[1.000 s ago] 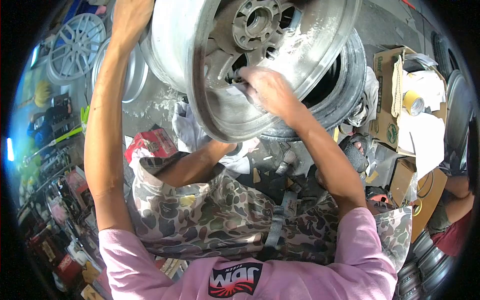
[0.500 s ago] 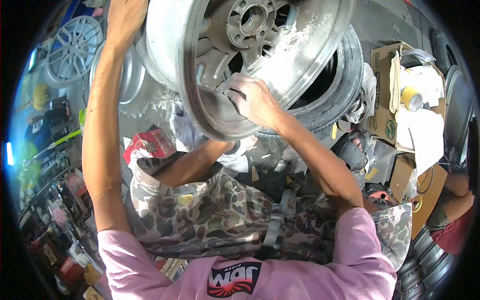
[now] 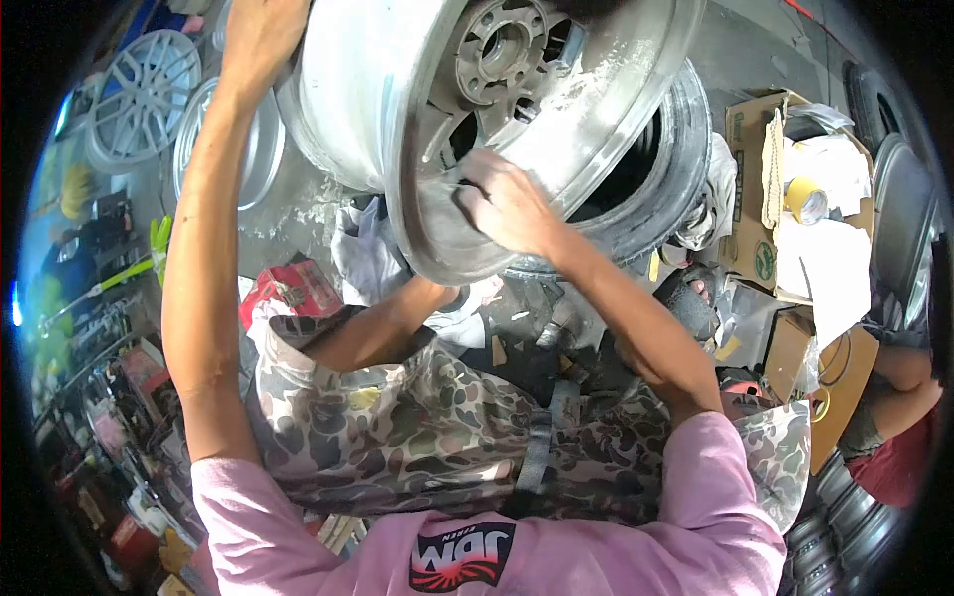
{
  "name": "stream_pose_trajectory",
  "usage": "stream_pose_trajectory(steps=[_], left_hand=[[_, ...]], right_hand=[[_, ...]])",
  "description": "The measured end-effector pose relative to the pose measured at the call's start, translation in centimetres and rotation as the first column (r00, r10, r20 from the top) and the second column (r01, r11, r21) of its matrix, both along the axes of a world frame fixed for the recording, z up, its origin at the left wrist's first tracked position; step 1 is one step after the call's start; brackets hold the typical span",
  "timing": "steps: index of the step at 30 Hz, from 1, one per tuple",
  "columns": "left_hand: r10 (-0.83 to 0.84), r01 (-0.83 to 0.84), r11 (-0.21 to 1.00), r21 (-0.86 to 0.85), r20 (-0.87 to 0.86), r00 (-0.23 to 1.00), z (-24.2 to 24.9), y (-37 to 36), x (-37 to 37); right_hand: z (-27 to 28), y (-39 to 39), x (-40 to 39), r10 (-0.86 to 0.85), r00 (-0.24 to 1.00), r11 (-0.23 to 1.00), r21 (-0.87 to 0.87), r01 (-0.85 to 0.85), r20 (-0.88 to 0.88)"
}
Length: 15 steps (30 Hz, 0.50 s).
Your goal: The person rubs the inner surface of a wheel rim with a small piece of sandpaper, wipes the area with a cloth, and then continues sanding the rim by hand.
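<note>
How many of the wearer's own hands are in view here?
2. The left hand is at the top edge, beside the outer side of the large wheel rim, its fingers largely out of sight; the right hand is inside the rim.

The wheel (image 3: pixel 561 139) is silver-grey mottled with white, the tyre (image 3: pixel 686 164) greyish black, the shirt (image 3: pixel 606 556) pink with a black, white and red print (image 3: pixel 462 558), the trousers (image 3: pixel 417 437) camouflage-patterned in green, brown and cream, the carton (image 3: pixel 752 194) tan, and the tape roll (image 3: pixel 813 202) yellow.
</note>
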<state>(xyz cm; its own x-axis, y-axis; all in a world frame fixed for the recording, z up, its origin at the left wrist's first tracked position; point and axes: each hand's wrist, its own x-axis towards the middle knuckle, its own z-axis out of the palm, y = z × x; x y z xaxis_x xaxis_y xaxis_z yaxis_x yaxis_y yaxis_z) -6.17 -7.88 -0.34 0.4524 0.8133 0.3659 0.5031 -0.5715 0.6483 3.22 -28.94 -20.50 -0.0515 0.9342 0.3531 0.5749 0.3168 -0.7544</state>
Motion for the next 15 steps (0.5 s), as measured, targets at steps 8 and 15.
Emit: stream_pose_trajectory(steps=[8, 15], left_hand=[[0.032, -0.033, 0.999, -0.015, -0.034, 0.999, -0.1, 1.6, -0.6], [0.138, -0.166, 0.946, 0.279, 0.117, 0.983, -1.9, -0.4, 2.1]], right_hand=[[-3.1, -0.1, 0.5, 0.014, 0.969, 0.996, 0.087, -0.036, 0.245], [-2.6, -0.3, -0.8, -0.072, 0.991, 0.995, -0.081, 0.063, -0.114]])
